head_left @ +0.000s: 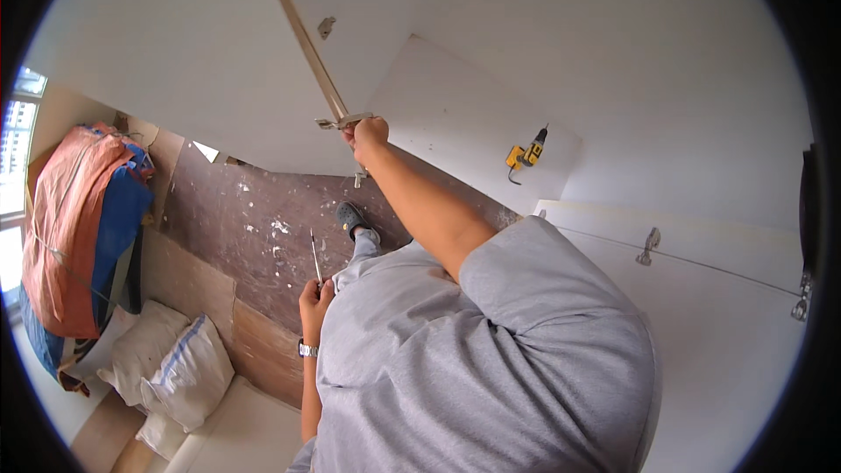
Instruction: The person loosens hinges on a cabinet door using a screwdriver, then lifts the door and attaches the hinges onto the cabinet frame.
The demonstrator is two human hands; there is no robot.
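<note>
At 9 o'clock stands a tied bundle (68,236) in orange and blue sheet, and at 8 o'clock lie white sacks (188,368). Also toward 8 o'clock, nearer the middle, the left hand (313,302) pinches the lower end of a slim tool (315,252), whose tip points to 12. At 11 o'clock, a long strip (305,37) slants down to the right hand (370,135), whose fingers are curled at its metal fitting (328,123), their exact grip partly hidden. At 2 o'clock a yellow drill (523,158) lies on a white panel (473,114)
</note>
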